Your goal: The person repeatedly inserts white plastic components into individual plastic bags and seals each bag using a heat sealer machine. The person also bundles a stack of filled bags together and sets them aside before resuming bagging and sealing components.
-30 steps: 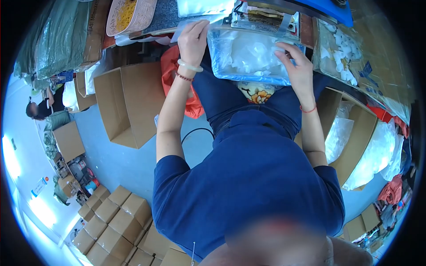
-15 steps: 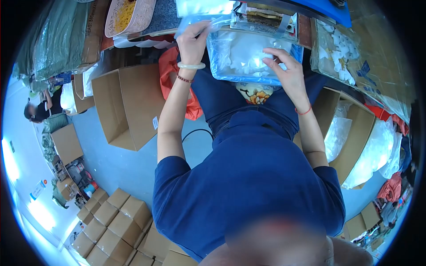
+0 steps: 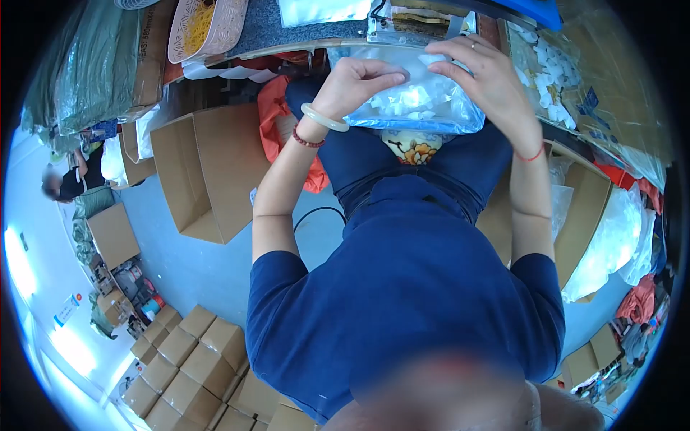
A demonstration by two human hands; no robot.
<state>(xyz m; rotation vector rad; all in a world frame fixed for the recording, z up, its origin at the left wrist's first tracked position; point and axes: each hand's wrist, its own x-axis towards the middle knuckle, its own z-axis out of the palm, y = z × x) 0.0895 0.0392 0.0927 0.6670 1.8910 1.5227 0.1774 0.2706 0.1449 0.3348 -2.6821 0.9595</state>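
A shallow bin lined with blue plastic (image 3: 460, 123) rests by my lap, with small white pieces (image 3: 410, 108) inside under a glare. Over its left side, my left hand (image 3: 363, 85) is closed in a pinch on a thin clear plastic bag (image 3: 404, 62), whose outline is hard to follow. My right hand (image 3: 489, 75) is above the bin's right side. Between its thumb and fingers it grips a small white piece (image 3: 430, 59), close to the bag; the exact kind of piece cannot be made out.
A white basket of yellow bands (image 3: 175, 49) stands on the bench at upper left. More white pieces (image 3: 550, 75) lie at the right. Open cardboard boxes (image 3: 208, 172) flank my legs, and stacked cartons (image 3: 194, 366) fill the floor behind. A person (image 3: 75, 176) is far left.
My left hand has come down and right with the bag, over the bin. My right hand has risen from the bin towards the bag, a white piece in its fingers.
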